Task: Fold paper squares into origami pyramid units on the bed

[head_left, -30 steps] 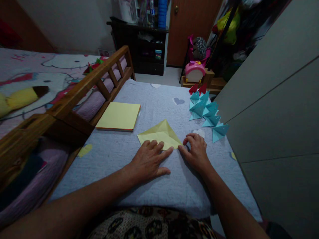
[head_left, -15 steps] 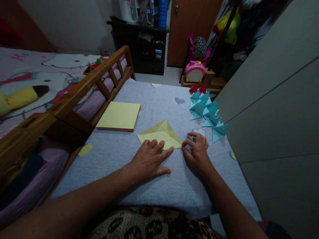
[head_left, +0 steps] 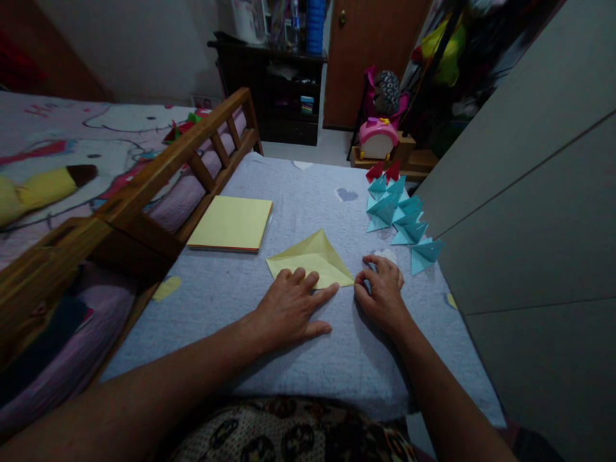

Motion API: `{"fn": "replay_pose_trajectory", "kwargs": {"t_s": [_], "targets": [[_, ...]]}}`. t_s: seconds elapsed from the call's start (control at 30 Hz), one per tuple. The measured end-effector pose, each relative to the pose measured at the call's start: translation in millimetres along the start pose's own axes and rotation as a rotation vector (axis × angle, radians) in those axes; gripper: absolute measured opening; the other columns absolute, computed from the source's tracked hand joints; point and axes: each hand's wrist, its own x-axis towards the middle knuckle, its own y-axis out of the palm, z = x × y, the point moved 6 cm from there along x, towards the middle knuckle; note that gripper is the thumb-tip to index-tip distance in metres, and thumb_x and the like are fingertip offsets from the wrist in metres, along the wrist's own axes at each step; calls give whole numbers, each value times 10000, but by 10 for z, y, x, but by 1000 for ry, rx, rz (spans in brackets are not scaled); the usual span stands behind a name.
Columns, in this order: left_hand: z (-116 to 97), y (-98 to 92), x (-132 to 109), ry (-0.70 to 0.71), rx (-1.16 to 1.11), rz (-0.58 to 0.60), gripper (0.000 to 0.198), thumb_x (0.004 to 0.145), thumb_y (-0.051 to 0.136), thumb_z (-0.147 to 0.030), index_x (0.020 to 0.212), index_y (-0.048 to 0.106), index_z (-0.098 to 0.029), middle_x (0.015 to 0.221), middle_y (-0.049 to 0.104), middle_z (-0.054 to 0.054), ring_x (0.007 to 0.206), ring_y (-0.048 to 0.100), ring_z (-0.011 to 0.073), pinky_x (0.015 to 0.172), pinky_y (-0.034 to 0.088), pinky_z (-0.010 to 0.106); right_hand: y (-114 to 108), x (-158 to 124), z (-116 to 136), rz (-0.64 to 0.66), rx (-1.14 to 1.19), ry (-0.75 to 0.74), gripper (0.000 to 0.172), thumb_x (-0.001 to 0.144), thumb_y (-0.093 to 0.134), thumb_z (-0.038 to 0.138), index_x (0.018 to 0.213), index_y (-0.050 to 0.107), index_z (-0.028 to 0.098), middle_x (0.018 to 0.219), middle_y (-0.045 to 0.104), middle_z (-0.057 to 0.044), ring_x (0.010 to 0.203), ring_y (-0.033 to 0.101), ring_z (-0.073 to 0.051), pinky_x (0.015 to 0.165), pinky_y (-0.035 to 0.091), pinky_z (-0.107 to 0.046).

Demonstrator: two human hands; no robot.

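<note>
A pale yellow sheet of origami paper (head_left: 315,255), creased and folded to a peak at its far side, lies on the cloth-covered surface (head_left: 192,346). My left hand (head_left: 296,308) rests flat over its near edge, fingers spread and thumb out on the cloth. At the paper's right corner, my right hand (head_left: 382,292) has thumb and index finger pinched together on the tip. Its other fingers are curled loosely. The part of the sheet beneath my left fingers is hidden.
A stack of square paper (head_left: 231,223), yellow on top, lies at the left. Several folded blue paper pieces (head_left: 409,221) and red ones (head_left: 384,171) stand at the right. A wooden rail (head_left: 173,154) borders the left side; a pale panel (head_left: 529,212) rises on the right.
The view has shifted very slightly. Both hands and the yellow paper stay in nearly the same place; my right fingertips sit a touch farther right at the corner.
</note>
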Motion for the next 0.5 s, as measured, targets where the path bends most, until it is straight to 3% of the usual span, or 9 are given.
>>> {"fn": "replay_pose_trajectory", "kwargs": {"t_s": [0.3,0.5], "targets": [[-7,-29,8,3,-2,16,752,886,529,-727,1515,375,-346,1272,540,120,1076,471,339,875,361,438,-69,-36,-65,-66,116,19,157,812,548,180,935,630,231,1273,554,-117,1262,440,-315,1053,342,-523],[-15,-65,41,-2,-1,19,755,866,555,-737,1490,406,-338,1295,544,129,1117,474,349,923,359,461,-38,-31,7,-11,96,-22,84,859,575,221,855,658,233,1300,558,-107,1280,416,-325,1065,322,-535]]}}
